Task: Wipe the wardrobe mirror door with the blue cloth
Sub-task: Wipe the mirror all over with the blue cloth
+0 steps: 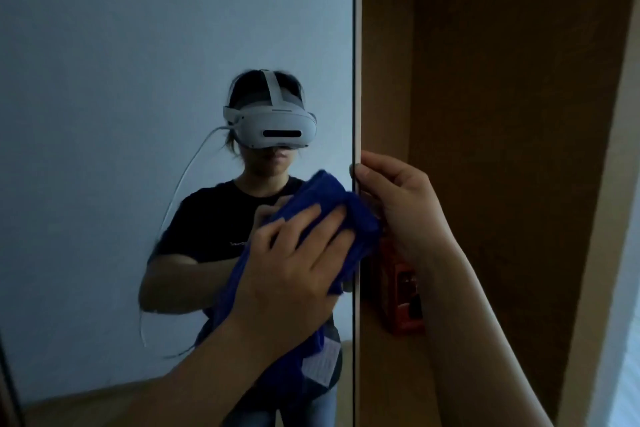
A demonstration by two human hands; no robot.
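Note:
The wardrobe mirror door [104, 114] fills the left half of the head view and reflects a person in a headset and dark shirt. My left hand [294, 263] lies flat with spread fingers on the blue cloth [332, 198] and presses it against the glass near the door's right edge. Part of the cloth hangs down below my palm. My right hand [394, 194] grips the door's right edge [356, 80], its fingers curled round it just above and right of the cloth.
Behind the open door is the brown wooden wardrobe interior [502, 114]. A red-orange box [401, 298] stands on a shelf inside, partly hidden by my right forearm. A pale wall or frame [609, 253] runs along the far right.

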